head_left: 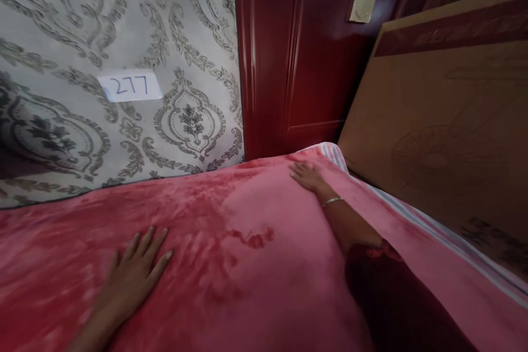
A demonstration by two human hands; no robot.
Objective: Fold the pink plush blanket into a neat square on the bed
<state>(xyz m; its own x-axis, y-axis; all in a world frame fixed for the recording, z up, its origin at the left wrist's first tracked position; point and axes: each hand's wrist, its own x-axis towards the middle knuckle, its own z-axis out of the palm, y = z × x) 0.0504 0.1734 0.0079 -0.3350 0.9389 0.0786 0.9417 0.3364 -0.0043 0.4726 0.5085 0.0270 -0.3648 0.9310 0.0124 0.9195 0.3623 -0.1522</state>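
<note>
A plush blanket [264,275] in pink and red spreads over a bed and fills the lower part of the view. My left hand [134,269] lies flat on its red area at the lower left, fingers spread. Farther off, near the far right corner, my right hand [307,176] rests palm down on the pink part with its fingers stretched out. A thin bangle circles my right wrist. Along the right side and at the corner, a striped white and grey sheet or mattress edge [334,154] shows from under the blanket.
A large cardboard box [437,115] stands close along the bed's right side. Behind the bed are a patterned wallpapered wall [190,60] with a paper marked 277 [132,86] and a dark red panel [268,55] carrying a pale square plate [364,1].
</note>
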